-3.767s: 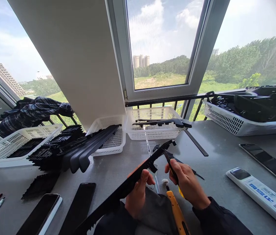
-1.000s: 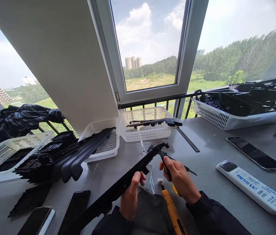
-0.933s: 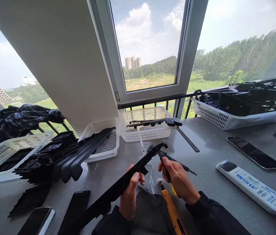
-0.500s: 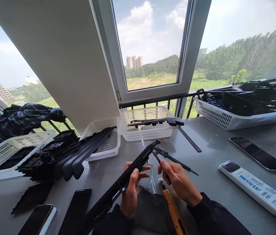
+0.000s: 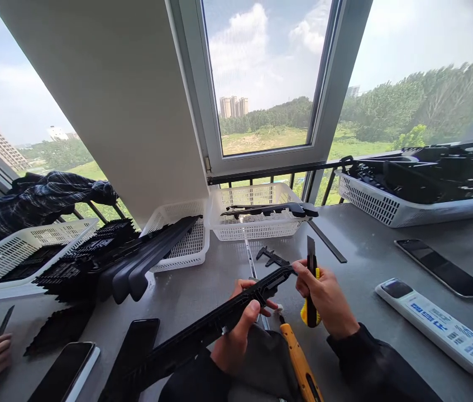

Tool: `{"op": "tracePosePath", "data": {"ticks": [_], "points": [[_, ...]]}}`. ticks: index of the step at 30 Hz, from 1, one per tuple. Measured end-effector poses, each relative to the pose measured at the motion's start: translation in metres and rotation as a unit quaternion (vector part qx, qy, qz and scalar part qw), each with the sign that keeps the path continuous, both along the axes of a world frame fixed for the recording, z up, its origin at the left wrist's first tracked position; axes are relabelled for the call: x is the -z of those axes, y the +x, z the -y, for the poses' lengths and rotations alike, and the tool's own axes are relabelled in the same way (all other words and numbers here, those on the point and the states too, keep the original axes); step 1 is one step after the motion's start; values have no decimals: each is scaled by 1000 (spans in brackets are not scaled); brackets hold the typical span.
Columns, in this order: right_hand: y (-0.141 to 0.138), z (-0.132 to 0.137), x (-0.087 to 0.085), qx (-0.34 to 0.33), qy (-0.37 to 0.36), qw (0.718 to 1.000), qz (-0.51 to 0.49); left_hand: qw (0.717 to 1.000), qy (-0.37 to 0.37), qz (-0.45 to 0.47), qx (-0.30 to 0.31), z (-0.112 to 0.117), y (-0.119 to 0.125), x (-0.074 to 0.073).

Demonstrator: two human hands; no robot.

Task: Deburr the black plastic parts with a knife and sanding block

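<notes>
Strip (image 5: 194, 338) is held low over the bench (image 5: 357, 268), grasped toward its far end by the left hand (image 5: 238, 338). Knife (image 5: 311, 315) is clasped in the right hand (image 5: 327, 298), blade raised to 12 o'clock, clear of the strip. Work is judged under way; what is finished or left cannot be told. Long axis runs 8 to 2 o'clock, far tip at 2.

1x L hand (image 5: 234, 340), gripping, thumb up, fingers (image 5: 241, 287) curled round. 1x R hand (image 5: 326, 296), approx. same ht., slightly higher, fist-like, thumb pointing fwd/L. R forearm (image 5: 381, 363), dk. sleeve, angled to lower R.
</notes>
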State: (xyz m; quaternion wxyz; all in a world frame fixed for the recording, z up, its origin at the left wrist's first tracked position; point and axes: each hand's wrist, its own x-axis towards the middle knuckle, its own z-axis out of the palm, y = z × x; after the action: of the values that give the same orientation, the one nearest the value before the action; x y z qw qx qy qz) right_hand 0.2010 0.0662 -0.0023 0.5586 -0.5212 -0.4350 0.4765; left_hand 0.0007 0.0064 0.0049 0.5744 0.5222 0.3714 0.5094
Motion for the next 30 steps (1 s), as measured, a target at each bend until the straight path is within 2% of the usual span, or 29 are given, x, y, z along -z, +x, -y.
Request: {"op": "tracePosePath", "data": {"ticks": [4,7,9,16,19,23,30], "points": [[-8,4,5,-82,-5,997,14,999,8,48,15,-3,-1,8],[-13,8,3,-134,-2,991,30,998,16,54,25,-2,1,8],[-14,10,1,-146,3,989,38,999,9,33,24,0,3,6],[-14,14,1,-137,-21,985,100,999,-14,9,-42,2,8,8],[-15,16,2,-174,-37,977,119,999,-18,9,-50,1,7,8],[-17,18,-2,-231,-48,962,136,998,-6,-25,-53,3,7,0],[-19,20,-9,-251,-43,956,145,996,2,-57,-62,7,10,-11]]}}
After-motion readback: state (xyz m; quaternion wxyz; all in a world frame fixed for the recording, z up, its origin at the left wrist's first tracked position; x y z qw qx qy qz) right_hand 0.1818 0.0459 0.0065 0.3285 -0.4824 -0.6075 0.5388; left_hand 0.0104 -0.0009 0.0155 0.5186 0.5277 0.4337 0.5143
